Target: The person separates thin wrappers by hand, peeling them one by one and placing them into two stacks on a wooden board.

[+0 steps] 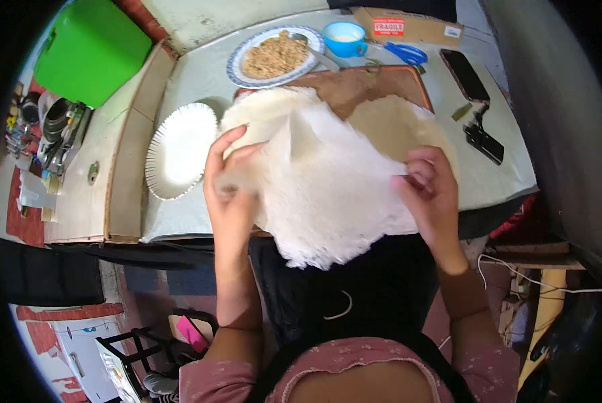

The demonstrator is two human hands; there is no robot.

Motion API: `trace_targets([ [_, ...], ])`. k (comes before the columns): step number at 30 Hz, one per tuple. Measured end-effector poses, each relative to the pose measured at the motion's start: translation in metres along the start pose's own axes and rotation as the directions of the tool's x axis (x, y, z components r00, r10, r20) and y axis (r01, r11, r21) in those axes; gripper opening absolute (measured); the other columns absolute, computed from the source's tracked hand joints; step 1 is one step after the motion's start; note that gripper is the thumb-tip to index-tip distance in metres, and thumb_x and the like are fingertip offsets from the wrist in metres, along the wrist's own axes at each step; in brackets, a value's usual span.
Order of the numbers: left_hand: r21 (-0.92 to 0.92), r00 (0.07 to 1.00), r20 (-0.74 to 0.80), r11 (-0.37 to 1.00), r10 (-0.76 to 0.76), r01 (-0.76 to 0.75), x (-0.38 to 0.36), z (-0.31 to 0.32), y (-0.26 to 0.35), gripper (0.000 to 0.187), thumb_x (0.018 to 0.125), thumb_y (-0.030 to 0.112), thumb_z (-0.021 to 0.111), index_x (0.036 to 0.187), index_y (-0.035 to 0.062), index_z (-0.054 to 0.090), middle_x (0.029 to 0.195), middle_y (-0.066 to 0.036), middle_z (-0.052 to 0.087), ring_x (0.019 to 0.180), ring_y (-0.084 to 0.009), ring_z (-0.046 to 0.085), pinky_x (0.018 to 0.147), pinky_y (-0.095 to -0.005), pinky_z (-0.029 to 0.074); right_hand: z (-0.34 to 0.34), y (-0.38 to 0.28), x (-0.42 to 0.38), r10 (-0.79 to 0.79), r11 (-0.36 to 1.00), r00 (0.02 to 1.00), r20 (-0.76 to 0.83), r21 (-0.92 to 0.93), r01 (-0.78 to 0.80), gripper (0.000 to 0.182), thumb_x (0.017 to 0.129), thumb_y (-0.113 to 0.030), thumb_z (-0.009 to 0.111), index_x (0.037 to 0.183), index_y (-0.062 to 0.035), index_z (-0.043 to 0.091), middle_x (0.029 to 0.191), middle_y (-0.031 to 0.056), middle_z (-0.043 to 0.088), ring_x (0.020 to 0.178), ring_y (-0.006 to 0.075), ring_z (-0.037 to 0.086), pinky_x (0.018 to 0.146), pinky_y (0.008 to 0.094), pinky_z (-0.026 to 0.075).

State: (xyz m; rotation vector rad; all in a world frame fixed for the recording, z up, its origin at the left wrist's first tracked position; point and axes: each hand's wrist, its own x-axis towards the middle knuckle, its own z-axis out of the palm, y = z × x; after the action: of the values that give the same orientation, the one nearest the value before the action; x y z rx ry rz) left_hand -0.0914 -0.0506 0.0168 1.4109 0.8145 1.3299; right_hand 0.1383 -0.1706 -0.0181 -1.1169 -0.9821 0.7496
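Observation:
A thin, white spring roll wrapper (334,188) with a ragged edge is raised between my hands over the table's front edge. My right hand (430,191) pinches its right corner between thumb and fingers. At its left edge, my left hand (232,171) has curled fingers around the sheet; the thumb there is blurred by motion. Beneath and behind lies a stack of wrappers (267,101), partly hidden. More wrappers (395,124) lie to the right on a brown board (334,87).
Behind the board are a plate (309,66) of minced filling with a spoon, a blue cup (344,41), blue scissors (406,54) and a cardboard box (422,28). A white fluted dish (183,151) stands left. A phone (463,75) and a small black device (483,141) lie right.

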Motion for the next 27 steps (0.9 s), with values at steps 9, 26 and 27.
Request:
trace_targets([
  [9, 0.648, 0.992, 0.114, 0.76, -0.046, -0.039, 0.108, -0.083, -0.051, 0.043, 0.081, 0.002, 0.069, 0.123, 0.0013, 0.058, 0.088, -0.008, 0.068, 0.073, -0.0097, 0.06, 0.06, -0.0248, 0.047, 0.06, 0.048, 0.101, 0.073, 0.966, 0.947, 0.312, -0.258, 0.011, 0.045, 0.083, 0.005, 0.065, 0.124, -0.0051, 0.051, 0.106, 0.0084, 0.059, 0.091, 0.0134, 0.062, 0.077, 0.0269, 0.051],
  [26, 0.847, 0.933, 0.295, 0.396, 0.206, -0.355, 0.098, -0.087, -0.06, 0.055, 0.071, 0.012, 0.079, 0.122, 0.0037, 0.061, 0.107, -0.018, 0.068, 0.098, -0.0286, 0.065, 0.083, -0.0371, 0.051, -0.052, -0.037, 0.014, 0.081, 0.577, 0.857, 0.509, -0.725, 0.376, 0.028, 0.077, -0.011, 0.073, 0.104, -0.0051, 0.066, 0.104, 0.0112, 0.067, 0.1, 0.0329, 0.062, 0.088, 0.04, 0.049],
  [27, 0.873, 0.897, 0.333, 0.264, 0.292, -0.41, 0.096, -0.086, -0.06, 0.053, 0.071, 0.012, 0.08, 0.12, 0.0041, 0.062, 0.109, -0.018, 0.068, 0.101, -0.0282, 0.064, 0.085, -0.0378, 0.05, -0.057, -0.034, 0.004, 0.116, 0.61, 0.846, 0.52, -0.71, 0.352, 0.031, 0.074, -0.009, 0.075, 0.104, -0.0061, 0.067, 0.108, 0.0105, 0.066, 0.107, 0.0321, 0.061, 0.094, 0.0401, 0.047],
])
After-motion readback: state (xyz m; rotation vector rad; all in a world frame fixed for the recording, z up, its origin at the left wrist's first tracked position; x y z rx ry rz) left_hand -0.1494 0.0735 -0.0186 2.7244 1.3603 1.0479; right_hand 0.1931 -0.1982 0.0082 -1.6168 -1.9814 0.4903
